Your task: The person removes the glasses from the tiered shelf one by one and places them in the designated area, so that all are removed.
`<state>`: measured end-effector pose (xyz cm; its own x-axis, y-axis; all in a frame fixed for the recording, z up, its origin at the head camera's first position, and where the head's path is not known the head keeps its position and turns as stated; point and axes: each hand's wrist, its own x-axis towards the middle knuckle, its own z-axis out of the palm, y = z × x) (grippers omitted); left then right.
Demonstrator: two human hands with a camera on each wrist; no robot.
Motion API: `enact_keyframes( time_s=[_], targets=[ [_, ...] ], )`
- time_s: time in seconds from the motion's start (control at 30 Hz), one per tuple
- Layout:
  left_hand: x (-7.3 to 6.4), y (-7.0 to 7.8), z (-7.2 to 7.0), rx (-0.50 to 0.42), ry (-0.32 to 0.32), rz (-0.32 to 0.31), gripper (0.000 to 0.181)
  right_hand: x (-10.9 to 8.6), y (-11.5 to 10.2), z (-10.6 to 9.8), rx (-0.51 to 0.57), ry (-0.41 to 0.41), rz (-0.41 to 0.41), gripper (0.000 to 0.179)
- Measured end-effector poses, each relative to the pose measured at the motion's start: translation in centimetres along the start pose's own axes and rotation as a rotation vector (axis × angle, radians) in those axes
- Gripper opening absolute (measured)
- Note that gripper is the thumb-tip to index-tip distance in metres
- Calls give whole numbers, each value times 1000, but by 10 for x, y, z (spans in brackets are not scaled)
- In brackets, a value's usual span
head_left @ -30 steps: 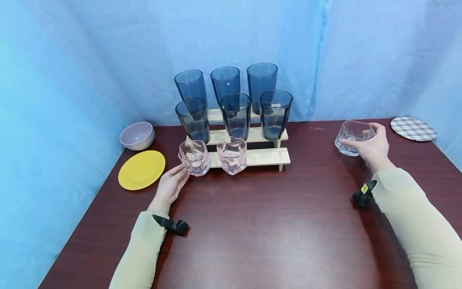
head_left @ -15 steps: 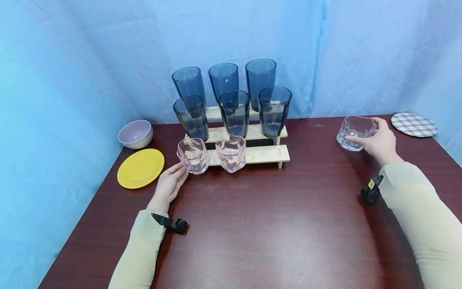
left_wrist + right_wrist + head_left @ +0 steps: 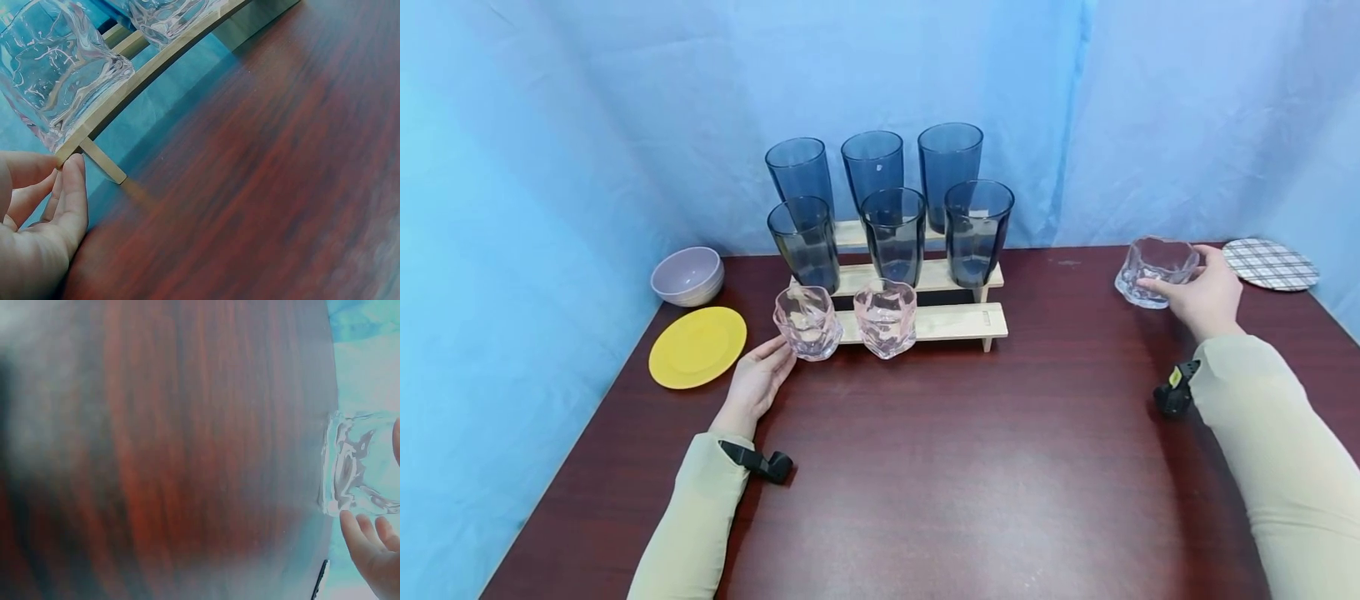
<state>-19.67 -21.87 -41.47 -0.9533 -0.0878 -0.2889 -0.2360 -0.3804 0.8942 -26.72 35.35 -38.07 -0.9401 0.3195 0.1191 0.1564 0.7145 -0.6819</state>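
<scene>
My right hand (image 3: 1212,293) grips a clear, low faceted drinking glass (image 3: 1153,268) at the back right, thumb on the near side and fingers around the far side. In the right wrist view, this glass sits upright at the right edge, fingertips (image 3: 351,526) against its wall. My left hand (image 3: 752,385) pinches the left end of the lowest shelf of a three-tier wooden rack (image 3: 958,323). Two pinkish faceted glasses (image 3: 808,323) stand on that shelf, one right above my left fingers (image 3: 74,181). Tall blue-grey tumblers (image 3: 979,237) stand three to a tier on the upper two.
At the left lie a yellow plate (image 3: 698,348) and, behind it, a lilac bowl (image 3: 687,277). A plaid round mat (image 3: 1273,265) is just right of my right hand. Blue curtains (image 3: 625,108) hang behind and beside the dark wooden table (image 3: 940,467).
My right hand has carried the clear glass a little to the right and back, nearer the plaid mat. The left hand has stayed at the rack, and the head view shifted slightly.
</scene>
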Motion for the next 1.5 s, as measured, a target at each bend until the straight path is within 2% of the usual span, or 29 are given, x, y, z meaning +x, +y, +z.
enact_keyframes(
  time_s=[0.4, 0.97, 1.13, 1.37, 1.5],
  targets=[
    [0, -2, 2, 16, -9, -6, 47, 7, 5, -3, 6, 31, 27, 86],
    [0, 0, 1, 1, 1, 6, 47, 9, 0, -9, 16, -1, 47, 90],
    [0, 0, 0, 14, -1, 2, 47, 2, -4, -11, 43, -7, 93, 92],
    [-2, 1, 1, 26, -1, 0, 47, -16, -14, -2, 136, -20, 133, 91],
    [-2, 1, 1, 17, -2, 4, 47, -32, -23, 1, 196, -29, 115, 90]
  ],
)
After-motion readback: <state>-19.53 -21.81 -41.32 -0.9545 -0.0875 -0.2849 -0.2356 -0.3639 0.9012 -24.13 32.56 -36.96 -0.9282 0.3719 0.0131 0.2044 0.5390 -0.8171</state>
